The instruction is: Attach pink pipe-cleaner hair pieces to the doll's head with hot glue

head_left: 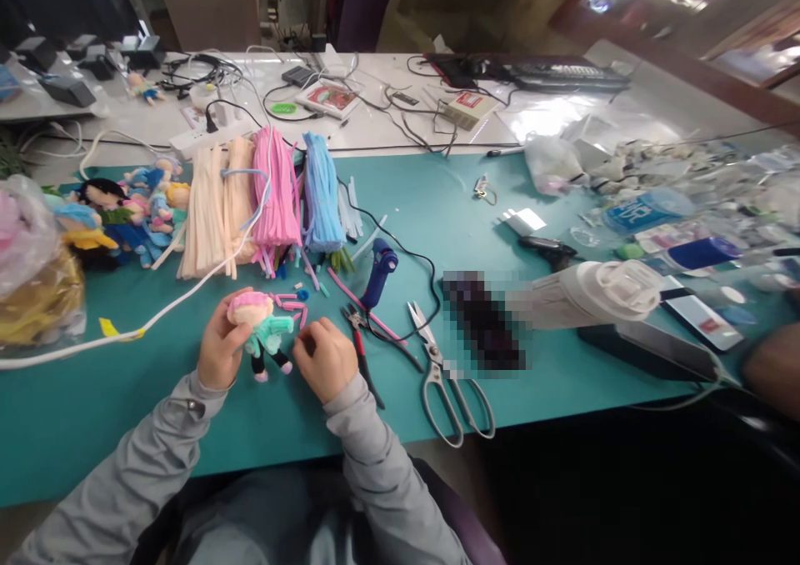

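A small fuzzy doll (266, 333) with pink hair, a mint-green top and black legs is held at its head by my left hand (218, 347). My right hand (328, 361) is curled just to the right of the doll, fingertips pressed together; whatever they pinch, if anything, is hidden. Short pink pipe-cleaner pieces (291, 302) lie behind the doll, beside a small blue ring (302, 295). Red-handled pliers (361, 344) lie close to my right hand. A dark blue glue gun (378, 273) stands behind them, and scissors (432, 352) with grey handles lie further right.
Bundles of peach (216, 202), pink (275, 190) and blue pipe cleaners (323, 194) lie at the back left, with several finished dolls (125, 211) beside them. A white cable (181, 298) crosses the mat. On the right are a white bottle (593, 292) and a pixelated dark object (484, 319).
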Tool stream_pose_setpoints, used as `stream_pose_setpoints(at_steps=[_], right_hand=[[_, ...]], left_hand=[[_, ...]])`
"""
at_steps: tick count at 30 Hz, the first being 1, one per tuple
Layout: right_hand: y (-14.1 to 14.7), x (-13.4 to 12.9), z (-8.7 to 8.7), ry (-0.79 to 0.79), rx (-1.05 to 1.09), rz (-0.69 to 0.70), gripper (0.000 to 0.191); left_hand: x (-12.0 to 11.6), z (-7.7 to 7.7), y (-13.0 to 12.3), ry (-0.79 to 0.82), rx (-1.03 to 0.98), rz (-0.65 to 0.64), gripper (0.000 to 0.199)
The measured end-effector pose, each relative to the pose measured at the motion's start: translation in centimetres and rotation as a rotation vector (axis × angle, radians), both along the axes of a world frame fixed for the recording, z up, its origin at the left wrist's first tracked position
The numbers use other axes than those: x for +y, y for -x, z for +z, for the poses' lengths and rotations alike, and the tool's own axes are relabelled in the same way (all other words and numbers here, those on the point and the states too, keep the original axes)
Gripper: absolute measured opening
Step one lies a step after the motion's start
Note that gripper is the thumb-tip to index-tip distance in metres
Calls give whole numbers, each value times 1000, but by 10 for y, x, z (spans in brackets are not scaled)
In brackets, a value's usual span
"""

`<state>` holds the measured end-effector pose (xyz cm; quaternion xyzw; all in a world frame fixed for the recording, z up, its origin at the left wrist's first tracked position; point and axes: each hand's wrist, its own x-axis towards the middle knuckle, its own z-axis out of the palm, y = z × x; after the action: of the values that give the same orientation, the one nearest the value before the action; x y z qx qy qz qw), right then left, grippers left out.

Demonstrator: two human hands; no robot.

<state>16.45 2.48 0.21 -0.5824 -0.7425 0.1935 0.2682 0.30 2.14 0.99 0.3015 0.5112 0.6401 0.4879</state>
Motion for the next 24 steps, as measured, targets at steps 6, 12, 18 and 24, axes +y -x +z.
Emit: stream_pose_setpoints(at_steps=[6, 12, 18, 24], right_hand=[[-20, -10, 14, -32, 416, -41, 14], [-30, -25, 40, -94, 562, 6, 15], [-25, -29, 52, -125, 623, 31, 10], [-15, -29, 55, -142, 637, 44, 10]], left_hand=[[-11, -5, 1, -53, 149, -116, 45], [-21, 6, -2, -53, 279, -174, 41], [-24, 9, -4, -46, 286, -197, 44], [-25, 7, -3, -94, 342, -211, 42]])
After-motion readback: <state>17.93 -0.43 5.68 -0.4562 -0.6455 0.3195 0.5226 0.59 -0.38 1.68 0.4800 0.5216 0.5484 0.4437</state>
